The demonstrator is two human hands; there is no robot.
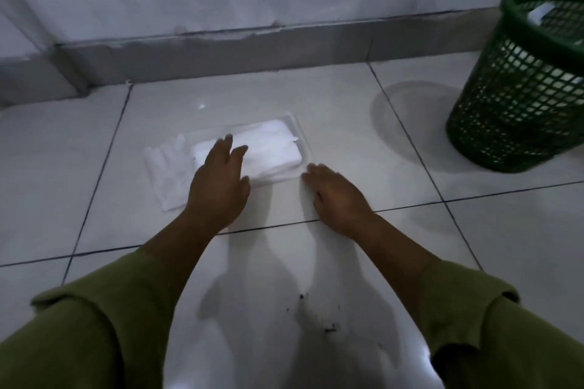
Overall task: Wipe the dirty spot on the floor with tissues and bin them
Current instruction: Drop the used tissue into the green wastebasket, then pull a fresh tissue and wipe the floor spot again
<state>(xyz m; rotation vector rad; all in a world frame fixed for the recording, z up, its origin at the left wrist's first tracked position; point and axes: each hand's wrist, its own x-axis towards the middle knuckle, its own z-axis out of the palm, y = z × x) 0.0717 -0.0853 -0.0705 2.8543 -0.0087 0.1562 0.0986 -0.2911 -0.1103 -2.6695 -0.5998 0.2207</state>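
Tissues (252, 151) sit in a clear-wrapped pack on the floor tiles (363, 123), one loose sheet (167, 174) spread at its left end. In the head view the left hand (218, 183) lies open on the pack, gripping nothing; the right hand (338, 189) rests open just beside it. Judging by this, fetching tissue is the step in hand. Next comes pulling a sheet and reaching back to the dirty spot (319, 316) near the person, untouched; the green bin (518, 88) stands well right.
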